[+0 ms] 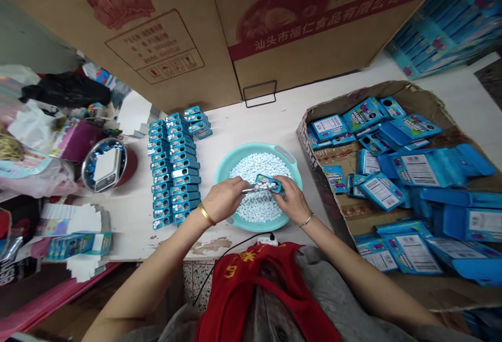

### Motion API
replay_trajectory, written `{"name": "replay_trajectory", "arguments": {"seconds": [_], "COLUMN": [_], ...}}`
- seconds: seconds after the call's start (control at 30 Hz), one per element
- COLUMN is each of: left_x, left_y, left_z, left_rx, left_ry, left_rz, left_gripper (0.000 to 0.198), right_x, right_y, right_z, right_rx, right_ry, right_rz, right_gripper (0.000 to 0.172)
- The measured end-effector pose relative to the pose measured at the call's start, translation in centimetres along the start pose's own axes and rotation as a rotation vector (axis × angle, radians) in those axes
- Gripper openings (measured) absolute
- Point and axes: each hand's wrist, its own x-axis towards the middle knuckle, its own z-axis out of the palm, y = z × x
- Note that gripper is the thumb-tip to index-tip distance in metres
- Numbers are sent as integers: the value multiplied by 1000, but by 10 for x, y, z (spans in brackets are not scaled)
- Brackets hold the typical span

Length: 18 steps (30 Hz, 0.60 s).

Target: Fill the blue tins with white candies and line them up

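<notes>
A turquoise basin (pixel 296 170) holds a heap of small white candies (pixel 261 210). Over it, my left hand (pixel 225 198) is closed around the handle of a metal scoop (pixel 250 189), whose tip meets a small blue box. My right hand (pixel 292 202) grips that blue box (pixel 267 183) by its right end; white candies show in its opening. Left of the basin, small blue boxes (pixel 184 164) stand in rows, several with white candies visible at their openings.
A cut-down carton (pixel 341 227) with many blue boxes is at the right. Large cardboard boxes (pixel 157 28) stand at the back. A metal bowl (pixel 124 161) and stacked white cards (pixel 88 219) are on the left. A black cable (pixel 219 259) runs along the front edge.
</notes>
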Motion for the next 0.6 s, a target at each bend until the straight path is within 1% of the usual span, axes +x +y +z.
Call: {"name": "replay_trajectory", "arguments": {"seconds": [0.1,0.17,0.2,0.27,0.3,0.33,0.37,0.43,0.47,0.5,0.53,0.6], "left_x": [7,7,5,1,0,1,5,17,25,33,40,50], "left_y": [33,47,50,47,40,31,21,3,-3,-7,-9,-12], "left_z": [-18,-31,-38,-49,-52,-52,-49,-36,-27,-18,-10,-3], "left_rx": [316,410,429,425,393,336,259,78,-4,-72,-124,-190], "left_ry": [-76,-96,-96,-63,-24,28,79,147,155,145,130,133], "left_rz": [-14,-12,-20,-46,-54,-50,-27,72,135,195,240,278], "left_gripper": [21,21,21,18,17,21,31,55,58,55,48,33], "right_x": [-1,-1,-1,0,1,3,5,11,14,18,22,28], "right_y": [-5,-7,-8,-11,-13,-17,-21,-30,-34,-37,-37,-30], "right_z": [6,7,6,1,-2,-4,-7,-13,-17,-21,-28,-48], "right_rx": [-1,-6,-7,3,13,26,40,63,77,100,134,218], "right_ry": [-10,-6,0,13,20,26,31,45,46,30,6,-14], "right_rz": [-50,-66,-68,-64,-57,-48,-37,-18,-9,-3,5,43], "right_gripper": [37,38,38,38,38,38,38,37,37,37,37,41]}}
